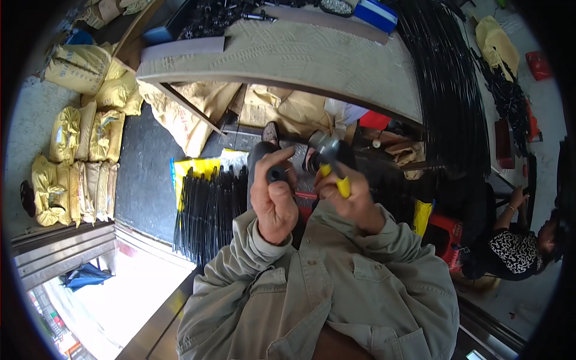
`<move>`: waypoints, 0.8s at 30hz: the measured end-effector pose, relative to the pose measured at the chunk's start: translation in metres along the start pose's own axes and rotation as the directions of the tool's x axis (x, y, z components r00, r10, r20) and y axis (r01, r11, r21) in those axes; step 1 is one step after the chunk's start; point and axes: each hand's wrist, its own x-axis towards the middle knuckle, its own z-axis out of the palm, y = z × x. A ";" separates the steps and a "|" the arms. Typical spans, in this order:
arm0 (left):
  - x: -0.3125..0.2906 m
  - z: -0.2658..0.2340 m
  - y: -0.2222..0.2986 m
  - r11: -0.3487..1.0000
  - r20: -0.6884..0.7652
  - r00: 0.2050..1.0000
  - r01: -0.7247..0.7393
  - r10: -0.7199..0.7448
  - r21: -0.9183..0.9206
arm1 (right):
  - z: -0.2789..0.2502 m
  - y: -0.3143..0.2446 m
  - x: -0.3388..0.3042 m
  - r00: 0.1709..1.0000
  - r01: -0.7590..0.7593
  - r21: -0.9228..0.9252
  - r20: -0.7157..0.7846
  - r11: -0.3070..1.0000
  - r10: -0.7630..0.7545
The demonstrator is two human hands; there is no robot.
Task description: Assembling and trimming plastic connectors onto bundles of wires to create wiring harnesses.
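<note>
My left hand (271,207) is closed around a black tubular part (276,174), its round end showing between thumb and fingers. The rest of that part is hidden by the hand. Just to the right, my right hand (353,197) grips a hammer with a black and yellow handle, its blurred metal head (324,143) pointing away from me. The two hands are a short way apart, in front of my chest and above my lap. Hammer and black part are not touching.
A workbench (312,54) spans the far side, with small black parts (210,18) and a blue box (376,15). Long black rods (441,72) hang at its right. More rods (210,210) lie left, near stacked sacks (66,135). At right sits another person (516,249).
</note>
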 end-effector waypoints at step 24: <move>0.036 -0.037 -0.065 0.914 0.036 0.966 0.253 -0.255 -0.316 | -0.136 0.136 0.337 0.957 -0.270 -0.956 -0.280 0.118 -0.073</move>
